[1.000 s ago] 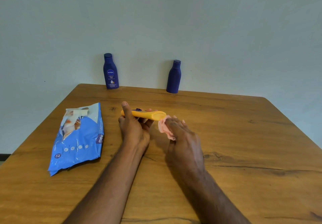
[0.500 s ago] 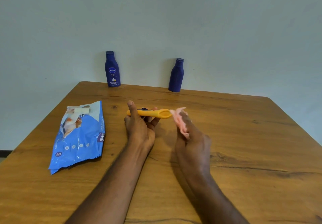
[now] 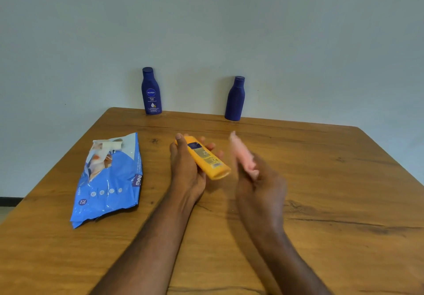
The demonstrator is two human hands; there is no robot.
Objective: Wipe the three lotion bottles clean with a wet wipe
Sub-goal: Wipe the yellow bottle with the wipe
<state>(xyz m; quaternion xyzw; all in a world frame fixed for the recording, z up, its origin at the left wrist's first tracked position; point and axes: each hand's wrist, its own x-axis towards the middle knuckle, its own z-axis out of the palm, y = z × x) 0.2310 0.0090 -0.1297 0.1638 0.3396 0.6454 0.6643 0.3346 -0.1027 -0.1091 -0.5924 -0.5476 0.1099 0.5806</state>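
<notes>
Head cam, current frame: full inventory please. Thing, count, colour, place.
table: 1, brown wood, fills the lower frame, set against the wall
blue lotion bottles: 2, dark blue, upright at the table's far edge; labelled one left, plain one right
yellow lotion bottle: 1, yellow-orange, held over the table centre
wet wipe: 1, pink, blurred, just right of the yellow bottle
wipes pack: 1, blue and white, lying flat on the table's left side
left hand: 1, grips the yellow bottle
right hand: 1, holds the wipe
</notes>
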